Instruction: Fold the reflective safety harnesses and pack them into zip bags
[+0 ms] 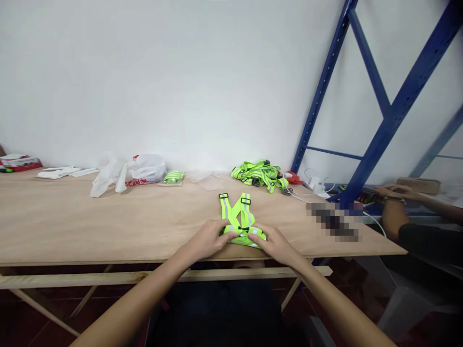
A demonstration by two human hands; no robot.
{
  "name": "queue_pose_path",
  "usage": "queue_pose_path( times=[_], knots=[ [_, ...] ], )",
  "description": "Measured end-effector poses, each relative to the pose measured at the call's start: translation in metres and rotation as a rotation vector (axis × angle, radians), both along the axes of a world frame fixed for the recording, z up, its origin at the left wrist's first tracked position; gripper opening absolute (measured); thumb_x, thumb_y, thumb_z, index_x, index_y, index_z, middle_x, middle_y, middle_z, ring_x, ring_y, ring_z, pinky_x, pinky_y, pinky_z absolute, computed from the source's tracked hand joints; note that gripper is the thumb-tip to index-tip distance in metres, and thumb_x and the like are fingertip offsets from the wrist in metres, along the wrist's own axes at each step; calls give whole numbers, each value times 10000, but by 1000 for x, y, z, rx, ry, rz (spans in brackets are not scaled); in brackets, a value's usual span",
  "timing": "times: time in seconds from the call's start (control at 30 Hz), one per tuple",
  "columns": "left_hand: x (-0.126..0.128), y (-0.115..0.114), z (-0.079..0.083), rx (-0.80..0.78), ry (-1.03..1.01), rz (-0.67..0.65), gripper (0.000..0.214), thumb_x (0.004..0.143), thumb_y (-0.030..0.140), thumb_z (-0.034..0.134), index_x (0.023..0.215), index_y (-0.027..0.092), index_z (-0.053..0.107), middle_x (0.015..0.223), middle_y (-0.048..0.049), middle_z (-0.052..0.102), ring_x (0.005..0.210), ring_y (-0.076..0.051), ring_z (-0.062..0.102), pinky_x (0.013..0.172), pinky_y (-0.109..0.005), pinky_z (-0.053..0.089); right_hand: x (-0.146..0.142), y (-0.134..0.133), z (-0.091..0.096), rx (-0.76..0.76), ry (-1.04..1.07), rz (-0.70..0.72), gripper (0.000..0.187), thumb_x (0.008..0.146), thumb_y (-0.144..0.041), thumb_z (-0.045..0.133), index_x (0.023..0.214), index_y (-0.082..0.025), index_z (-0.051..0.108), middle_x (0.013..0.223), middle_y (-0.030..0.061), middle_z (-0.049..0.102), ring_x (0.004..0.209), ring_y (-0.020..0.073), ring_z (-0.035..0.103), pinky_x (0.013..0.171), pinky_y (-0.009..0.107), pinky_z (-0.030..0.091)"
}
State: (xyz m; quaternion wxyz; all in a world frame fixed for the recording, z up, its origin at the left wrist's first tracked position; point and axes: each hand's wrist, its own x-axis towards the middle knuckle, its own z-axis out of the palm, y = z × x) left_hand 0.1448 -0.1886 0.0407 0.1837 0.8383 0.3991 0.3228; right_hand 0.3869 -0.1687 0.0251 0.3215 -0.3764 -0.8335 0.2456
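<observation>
Both the left hand [211, 238] and the right hand [274, 243] gripped the folded near end of a lime reflective harness [247, 218], thumbs [229, 237] on top, at a wooden table's [108, 221] front edge while similar straps [256, 172] lay heaped beyond.

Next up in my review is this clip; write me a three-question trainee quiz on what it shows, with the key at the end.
1. Multiple choice: what do the left hand and the right hand both hold?
A) the red-and-white box
B) the yellow-green strap harness
C) the white cable

2. True or false: from left to right, the bagged yellow-green bundle lies between the white plastic bag and the tangled pile of straps.

3. Fill in the colour: the metal frame rising on the right of the picture is ____.

Key: 1. B; 2. true; 3. blue.
</observation>
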Motion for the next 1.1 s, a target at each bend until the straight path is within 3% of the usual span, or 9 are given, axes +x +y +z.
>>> queue_pose_path(
  times=[0.1,0.2,0.4,0.53,0.7,0.9,1.1],
  knots=[
    [2,15,0,0,0,43,367,970,449,504,887,145,692,930,-89,710,858,-234,636,761,-300,447,-2,17,1,-118,71,48,417,926,-535,550,1056,-169,704,1048,69,751,973,283,677,861,383,545],
    [2,30,-1,-70,26,27,439,976,493,457,921,132,701,933,-88,715,833,-234,628,774,-313,460,-5,32,1,-151,84,90,417,921,-545,557,1073,-178,686,1087,67,734,996,275,667,886,393,541],
    [0,53,-6,-155,110,29,482,994,521,392,916,136,671,894,-67,717,799,-216,631,736,-293,469,-2,43,-4,64,-100,-25,409,971,-539,482,1031,-182,673,1016,70,687,946,240,629,893,385,516],
    [2,59,-9,-127,152,106,328,976,406,468,1071,134,623,981,-85,702,865,-221,636,766,-297,480,1,45,-11,223,-252,-142,380,995,-484,465,1040,-193,704,1039,91,636,1025,245,605,939,393,489],
    [5,56,-14,-60,226,214,241,961,344,507,1039,144,615,1051,-136,672,970,-279,628,831,-358,470,-2,46,-18,262,-359,-203,407,1021,-432,410,1127,-210,735,1216,130,636,1145,279,602,1017,458,462],
    [9,44,-11,-41,282,189,291,1017,334,387,998,159,619,978,-126,706,893,-266,667,783,-340,469,-2,42,-19,198,-321,-143,468,1037,-444,341,1227,-204,695,1389,117,608,1392,286,459,1158,505,363],
    [7,15,-6,10,379,126,476,995,568,371,1076,147,579,1033,-159,699,938,-311,658,821,-394,476,2,28,-16,152,-304,-29,493,1035,-492,346,1362,-217,592,1451,95,569,1381,261,480,1158,501,376]
  ],
)
